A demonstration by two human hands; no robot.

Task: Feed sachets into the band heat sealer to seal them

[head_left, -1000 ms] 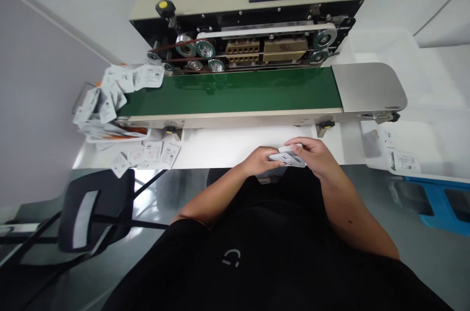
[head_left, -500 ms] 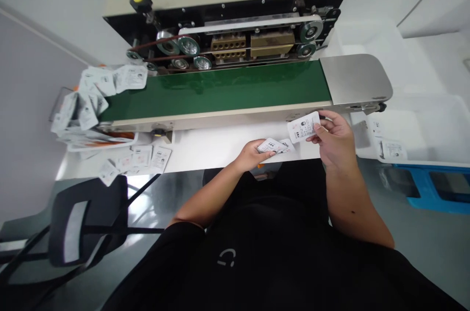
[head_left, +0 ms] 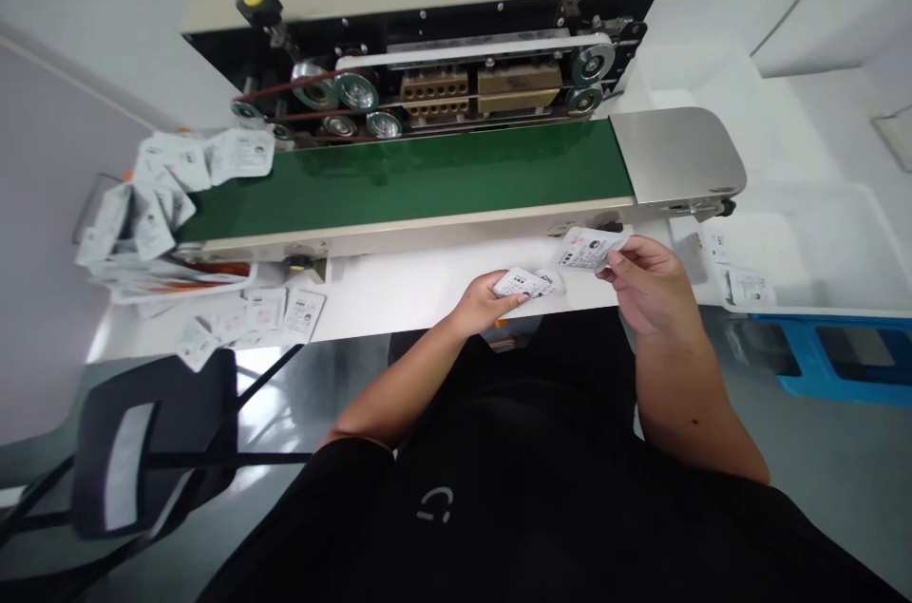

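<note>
Left hand: fingers together, curled closed on small stack of white printed sachets. Loose sachet just past those fingertips, over white table. Right hand: thumb and fingers pinched on single white sachet, held up off table, sachet sticking out past fingertips toward left hand. Beyond both sets of fingers, band sealer with green conveyor belt and steel end plate. Left of left fingers, scattered sachets on table; bigger heap of sachets at belt end. Right of right fingers, white plastic bin holding one sachet; blue crate just below. Black chair left, past table edge.
</note>
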